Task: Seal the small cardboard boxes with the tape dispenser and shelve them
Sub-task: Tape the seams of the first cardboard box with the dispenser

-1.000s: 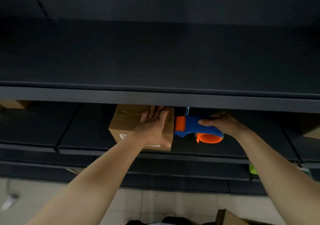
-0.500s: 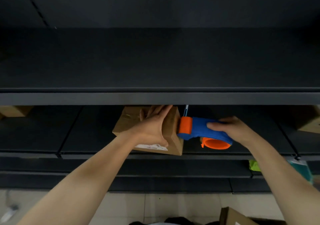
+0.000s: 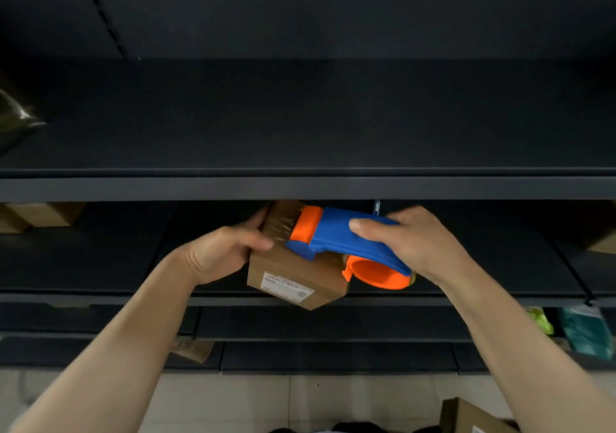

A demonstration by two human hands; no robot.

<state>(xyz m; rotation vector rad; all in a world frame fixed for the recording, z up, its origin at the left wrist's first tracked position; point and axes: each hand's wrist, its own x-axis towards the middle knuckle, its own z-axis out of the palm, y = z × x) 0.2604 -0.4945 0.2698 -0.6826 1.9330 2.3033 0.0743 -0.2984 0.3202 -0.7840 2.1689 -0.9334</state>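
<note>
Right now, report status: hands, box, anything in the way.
Left hand grips box, tilted. Right hand holds tape dispenser against its top. Upper shelf edge close above.

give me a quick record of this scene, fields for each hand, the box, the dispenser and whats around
left hand: grips the left end of the small cardboard box
right hand: grips the tape dispenser by its blue handle
small cardboard box: tilted, just below the upper shelf, white label on its near face
tape dispenser: blue and orange, orange head against the box's top
second box: far left, on the shelf behind
third box: bottom right, near the floor
</note>
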